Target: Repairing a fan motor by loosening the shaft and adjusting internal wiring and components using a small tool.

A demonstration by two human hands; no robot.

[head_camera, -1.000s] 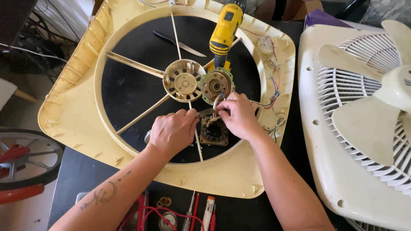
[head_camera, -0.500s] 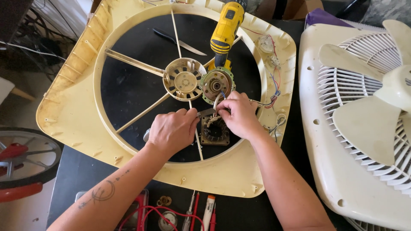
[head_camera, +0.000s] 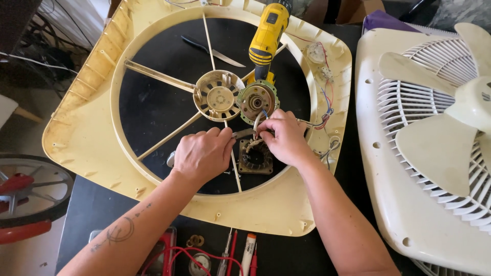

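Both hands work inside a yellowed plastic fan frame (head_camera: 82,133) lying flat on a black table. My left hand (head_camera: 203,153) grips a slim metal tool whose tip (head_camera: 244,134) points right toward the other hand. My right hand (head_camera: 284,137) pinches thin wires just above a square motor stator with copper windings (head_camera: 255,159). A round motor end cap (head_camera: 257,101) lies just beyond my right hand. The frame's round hub (head_camera: 220,95) sits at its centre.
A yellow cordless drill (head_camera: 267,36) rests across the frame's far side, and a black-handled knife (head_camera: 209,50) lies inside it. A white fan grille with blades (head_camera: 434,138) fills the right. Red test leads, pens and small tools (head_camera: 225,253) lie near me. A wheel (head_camera: 25,194) is at left.
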